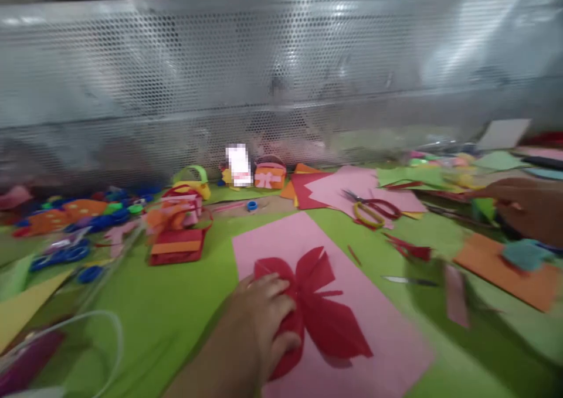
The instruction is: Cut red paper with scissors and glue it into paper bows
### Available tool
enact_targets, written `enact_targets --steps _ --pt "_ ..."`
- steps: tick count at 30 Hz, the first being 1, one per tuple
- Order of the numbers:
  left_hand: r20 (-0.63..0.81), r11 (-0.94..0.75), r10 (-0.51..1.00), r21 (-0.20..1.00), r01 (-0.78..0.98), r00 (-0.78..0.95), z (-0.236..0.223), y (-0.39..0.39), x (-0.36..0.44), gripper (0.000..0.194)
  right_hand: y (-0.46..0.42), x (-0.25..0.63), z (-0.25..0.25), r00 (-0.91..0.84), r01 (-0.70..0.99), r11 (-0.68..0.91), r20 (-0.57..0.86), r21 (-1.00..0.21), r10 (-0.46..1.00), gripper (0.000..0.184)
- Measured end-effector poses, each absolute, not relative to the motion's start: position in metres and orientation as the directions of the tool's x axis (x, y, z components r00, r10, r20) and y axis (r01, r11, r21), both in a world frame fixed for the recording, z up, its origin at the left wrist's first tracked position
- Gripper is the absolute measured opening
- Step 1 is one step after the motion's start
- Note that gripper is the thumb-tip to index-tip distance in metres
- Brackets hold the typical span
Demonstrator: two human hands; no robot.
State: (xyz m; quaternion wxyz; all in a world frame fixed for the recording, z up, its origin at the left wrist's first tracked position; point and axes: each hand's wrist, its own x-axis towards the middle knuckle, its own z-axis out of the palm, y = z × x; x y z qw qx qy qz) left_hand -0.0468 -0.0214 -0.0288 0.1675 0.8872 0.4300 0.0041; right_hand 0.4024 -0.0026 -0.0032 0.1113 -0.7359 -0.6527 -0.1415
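Observation:
A red butterfly-shaped cutout point(332, 316) lies on a pink sheet point(373, 351), its right wings notched. My left hand point(264, 319) rests palm down on the cutout's left wings, fingers a little apart, hiding part of them. At the right edge, a blurred brown shape point(519, 210) looks like my right hand, raised above the table. Its fingers are smeared, and whether it holds anything is unclear. Near it are an orange sheet point(510, 269) and a teal piece point(525, 254).
Scissors with red and yellow handles point(373, 207) lie on pink scraps behind the sheet. A thin blade-like tool point(409, 281) sits to the right. Small felt bags point(176, 245) and blue scissors point(61, 254) are at left. A perforated metal panel point(264, 64) stands behind.

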Motion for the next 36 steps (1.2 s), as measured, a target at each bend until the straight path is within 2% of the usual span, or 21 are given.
enact_targets --steps 1,3,4,7,11,15,18,21,23,24,26,29,31,36 --pt "-0.136 -0.564 0.77 0.313 0.765 0.623 -0.027 -0.022 -0.045 0.029 0.005 0.376 -0.004 0.051 0.998 -0.036 0.314 -0.055 0.948 0.016" --pt "-0.097 -0.571 0.772 0.328 0.752 0.628 -0.028 -0.022 -0.045 0.028 0.013 0.316 -0.009 -0.132 0.942 0.179 0.179 -0.283 0.975 0.023" --pt "-0.076 -0.58 0.77 0.332 0.744 0.634 -0.029 -0.022 -0.045 0.027 0.016 0.286 -0.012 -0.2 0.908 0.244 0.16 -0.339 0.967 0.025" --pt "-0.067 -0.593 0.76 0.337 0.731 0.647 -0.029 -0.021 -0.047 0.023 0.022 0.218 -0.027 -0.264 0.847 0.304 0.152 -0.437 0.953 0.025" --pt "-0.073 -0.607 0.749 0.323 0.726 0.659 -0.022 -0.023 -0.043 0.021 0.031 0.187 -0.046 -0.254 0.805 0.304 0.166 -0.51 0.953 0.017" --pt "-0.126 -0.6 0.747 0.296 0.743 0.653 -0.02 -0.023 -0.038 0.021 0.03 0.18 -0.052 -0.214 0.79 0.332 0.275 -0.516 0.937 0.009" --pt "-0.124 -0.592 0.752 0.306 0.746 0.648 -0.024 -0.024 -0.037 0.022 0.019 0.174 -0.053 -0.241 0.761 0.415 0.377 -0.498 0.894 0.015" --pt "-0.102 -0.597 0.754 0.307 0.741 0.649 -0.027 -0.026 -0.038 0.019 0.003 0.169 -0.056 -0.417 0.695 0.641 0.544 -0.325 0.728 0.018" --pt "-0.086 -0.611 0.749 0.295 0.735 0.657 -0.028 -0.028 -0.038 0.014 -0.005 0.168 -0.06 -0.539 0.632 0.753 0.594 -0.182 0.597 0.021" --pt "-0.07 -0.618 0.747 0.29 0.73 0.661 -0.029 -0.028 -0.038 0.013 -0.008 0.168 -0.062 -0.576 0.609 0.779 0.593 -0.149 0.563 0.023" --pt "-0.027 -0.633 0.746 0.284 0.72 0.666 -0.03 -0.029 -0.038 0.012 -0.011 0.168 -0.064 -0.605 0.579 0.8 0.575 -0.157 0.55 0.026" --pt "0.021 -0.652 0.738 0.28 0.704 0.675 -0.033 -0.027 -0.038 0.011 -0.012 0.166 -0.061 -0.596 0.551 0.8 0.558 -0.239 0.577 0.028" --pt "0.012 -0.658 0.73 0.279 0.699 0.683 -0.035 -0.024 -0.039 0.01 -0.011 0.165 -0.059 -0.58 0.544 0.79 0.553 -0.282 0.597 0.03" --pt "-0.014 -0.644 0.746 0.242 0.726 0.666 -0.035 -0.021 -0.038 0.01 -0.011 0.163 -0.06 -0.519 0.544 0.787 0.62 -0.291 0.588 0.027"
